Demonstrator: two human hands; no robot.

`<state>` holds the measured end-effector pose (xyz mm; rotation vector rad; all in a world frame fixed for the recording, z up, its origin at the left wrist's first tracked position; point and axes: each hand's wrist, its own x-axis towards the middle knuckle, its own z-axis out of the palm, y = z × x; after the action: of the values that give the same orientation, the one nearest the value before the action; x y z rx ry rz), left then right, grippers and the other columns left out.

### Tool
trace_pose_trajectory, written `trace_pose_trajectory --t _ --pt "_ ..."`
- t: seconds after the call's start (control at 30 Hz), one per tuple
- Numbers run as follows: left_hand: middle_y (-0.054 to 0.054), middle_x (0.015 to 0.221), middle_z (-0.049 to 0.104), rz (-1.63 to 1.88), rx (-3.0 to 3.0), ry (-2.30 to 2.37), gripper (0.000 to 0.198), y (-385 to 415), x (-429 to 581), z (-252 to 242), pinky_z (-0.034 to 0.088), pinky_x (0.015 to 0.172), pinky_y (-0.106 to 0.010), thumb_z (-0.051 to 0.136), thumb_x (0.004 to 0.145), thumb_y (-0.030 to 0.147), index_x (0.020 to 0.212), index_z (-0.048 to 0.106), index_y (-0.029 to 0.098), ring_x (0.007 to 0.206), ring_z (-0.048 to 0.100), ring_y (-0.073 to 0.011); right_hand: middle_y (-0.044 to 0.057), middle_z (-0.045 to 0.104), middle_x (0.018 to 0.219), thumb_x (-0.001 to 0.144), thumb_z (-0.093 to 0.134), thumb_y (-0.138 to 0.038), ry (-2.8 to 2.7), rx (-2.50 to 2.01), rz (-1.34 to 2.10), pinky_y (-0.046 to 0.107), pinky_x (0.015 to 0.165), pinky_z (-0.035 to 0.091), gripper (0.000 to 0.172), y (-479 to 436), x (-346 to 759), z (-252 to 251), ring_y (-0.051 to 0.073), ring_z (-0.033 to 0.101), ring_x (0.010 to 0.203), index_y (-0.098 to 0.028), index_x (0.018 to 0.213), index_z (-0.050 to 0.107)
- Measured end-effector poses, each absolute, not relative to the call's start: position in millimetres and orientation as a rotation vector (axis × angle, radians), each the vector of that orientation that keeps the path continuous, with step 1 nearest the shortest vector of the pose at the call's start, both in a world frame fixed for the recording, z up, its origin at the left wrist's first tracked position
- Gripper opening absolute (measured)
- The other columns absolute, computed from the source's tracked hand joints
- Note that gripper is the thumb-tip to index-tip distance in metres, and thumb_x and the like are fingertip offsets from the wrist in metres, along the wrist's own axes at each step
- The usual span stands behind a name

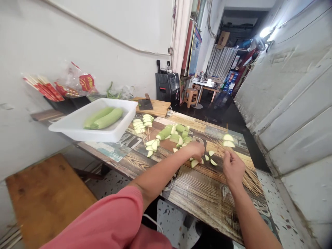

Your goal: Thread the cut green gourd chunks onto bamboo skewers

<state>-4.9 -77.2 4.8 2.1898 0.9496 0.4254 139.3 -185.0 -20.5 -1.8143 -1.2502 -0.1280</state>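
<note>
My right hand (233, 168) is closed around a bamboo skewer (227, 127), held upright with two zucchini slices (228, 140) threaded on it. My left hand (195, 150) reaches across the table, its fingers bent down and pinched at a zucchini slice (202, 161); its fingertips are partly hidden. Loose half-round slices (213, 162) lie just right of that hand. Behind it sits a heap of cut green zucchini chunks (178, 133). Farther left are filled zucchini skewers (139, 126), lying with their sticks toward me.
A bundle of bare skewers (251, 181) lies under and beyond my right hand. A white plastic tub (119, 135) at left holds two whole zucchini (107, 119). Behind are a cutting board (158, 108) with a cleaver (145, 103), and a black speaker (168, 86).
</note>
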Motion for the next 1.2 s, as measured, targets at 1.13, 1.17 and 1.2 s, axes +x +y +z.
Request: trace_pose_trajectory --t 1.13,1.17,1.2 --pt "-0.002 0.056 0.054 1.077 0.467 0.778 0.01 -28 -10 4 0.032 0.039 -0.01 0.061 0.073 0.003 0.066 0.055 0.009 0.044 0.046 -0.0024 0.004 0.066 0.066 0.085 0.039 -0.042 -1.697 -1.681 0.075 0.023 0.053 0.04 0.037 -196 109 -36 0.014 0.057 0.052 -0.016 0.089 0.066" --pt "-0.001 0.056 0.053 1.083 0.468 0.781 0.01 -28 -10 4 0.032 0.039 -0.01 0.061 0.073 0.003 0.066 0.056 0.009 0.044 0.046 -0.0024 0.005 0.067 0.066 0.085 0.039 -0.042 -1.697 -1.676 0.073 0.023 0.053 0.04 0.037 -196 109 -36 0.014 0.057 0.052 -0.016 0.088 0.066" --pt "-0.001 0.056 0.053 1.086 0.47 0.785 0.01 -28 -10 4 0.032 0.039 -0.01 0.062 0.073 0.003 0.067 0.056 0.009 0.044 0.046 -0.0025 0.005 0.067 0.067 0.085 0.039 -0.041 -1.7 -1.672 0.075 0.023 0.054 0.04 0.037 -196 109 -36 0.014 0.057 0.052 -0.016 0.088 0.066"
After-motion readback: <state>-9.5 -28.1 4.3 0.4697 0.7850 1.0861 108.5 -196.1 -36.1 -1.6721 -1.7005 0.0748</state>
